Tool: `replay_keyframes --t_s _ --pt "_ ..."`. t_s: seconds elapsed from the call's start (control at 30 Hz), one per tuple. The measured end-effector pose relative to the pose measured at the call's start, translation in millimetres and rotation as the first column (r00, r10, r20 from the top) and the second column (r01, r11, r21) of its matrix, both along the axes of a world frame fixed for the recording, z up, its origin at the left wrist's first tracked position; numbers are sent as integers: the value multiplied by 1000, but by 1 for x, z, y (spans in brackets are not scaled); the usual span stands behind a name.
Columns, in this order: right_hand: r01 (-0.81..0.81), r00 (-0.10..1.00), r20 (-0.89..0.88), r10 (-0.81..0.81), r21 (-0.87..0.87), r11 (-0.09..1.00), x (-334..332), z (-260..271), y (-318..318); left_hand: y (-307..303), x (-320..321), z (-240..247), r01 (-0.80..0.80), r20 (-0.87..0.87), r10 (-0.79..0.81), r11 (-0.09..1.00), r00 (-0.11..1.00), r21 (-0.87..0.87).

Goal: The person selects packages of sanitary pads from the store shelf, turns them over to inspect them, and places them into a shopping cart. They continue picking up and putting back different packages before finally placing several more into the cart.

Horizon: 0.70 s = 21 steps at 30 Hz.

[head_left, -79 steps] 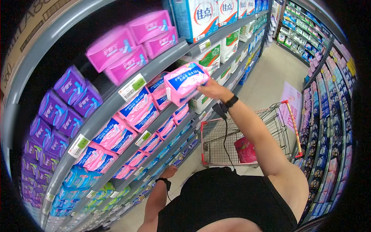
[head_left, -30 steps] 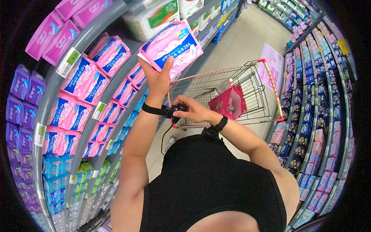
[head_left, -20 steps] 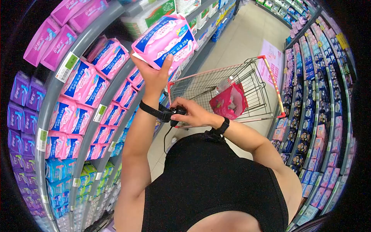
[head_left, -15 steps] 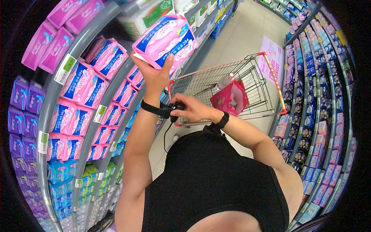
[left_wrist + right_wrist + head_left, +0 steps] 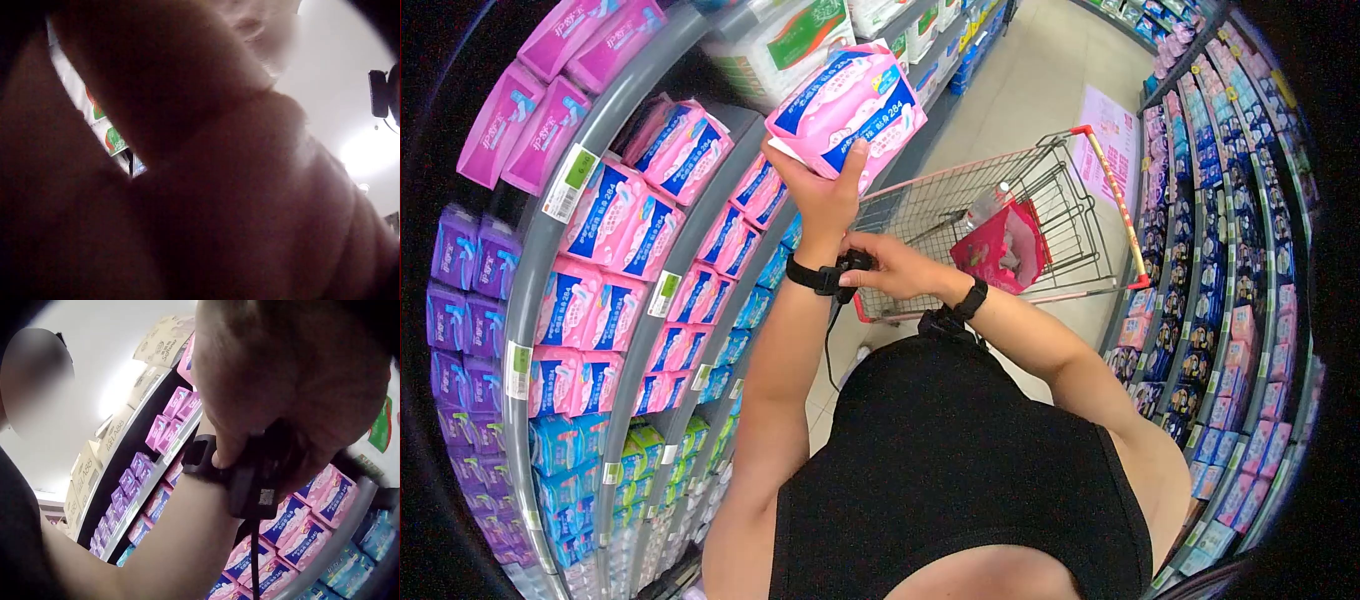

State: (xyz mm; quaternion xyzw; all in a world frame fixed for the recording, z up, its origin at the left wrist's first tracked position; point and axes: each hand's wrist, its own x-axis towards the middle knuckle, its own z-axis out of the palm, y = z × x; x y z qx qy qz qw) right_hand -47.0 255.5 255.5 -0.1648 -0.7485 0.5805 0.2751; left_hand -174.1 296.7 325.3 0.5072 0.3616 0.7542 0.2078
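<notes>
My left hand holds up a pink and blue pack of sanitary pads, marked 284, its thumb across the front face. Below that hand, my right hand grips the small black camera strapped to the left wrist. In the right wrist view, the right hand curls over this camera, and a cable hangs from it. Dark, close skin fills most of the left wrist view, with a sliver of white and green packs showing through a gap.
Shelves on my left carry matching pink packs, purple packs and blue packs. A wire shopping cart with a pink bag and a clear bottle stands ahead. More stocked shelves line the right side.
The pack passed from my right hand to my left, away from the shelf. My right hand came to the left wrist camera. Lately both hands shifted slightly right.
</notes>
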Motion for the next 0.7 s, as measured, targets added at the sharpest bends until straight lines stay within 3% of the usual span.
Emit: replay_keyframes --t_s 0.27,0.4,0.5,0.6,0.67,0.7 --pt "-7 1000 -29 9 66 998 3 -4 0 -6 0 -19 -85 -166 77 996 983 -42" --pt "-87 996 -40 85 -46 995 4 -15 5 -14 9 -9 67 86 -58 993 995 -94" --pt "1 996 -86 -23 -242 970 24 -3 13 -23 5 -1 180 213 -149 974 966 -134" --pt "106 900 -365 -240 -352 930 56 -10 41 -29 -10 -1 247 91 -234 953 968 -173" --pt "141 838 -447 -313 -377 915 71 4 54 -29 -17 -9 339 53 -336 918 940 -204" --pt "191 854 -423 -303 -287 939 78 11 62 -32 -15 -7 388 19 -394 893 919 -228"
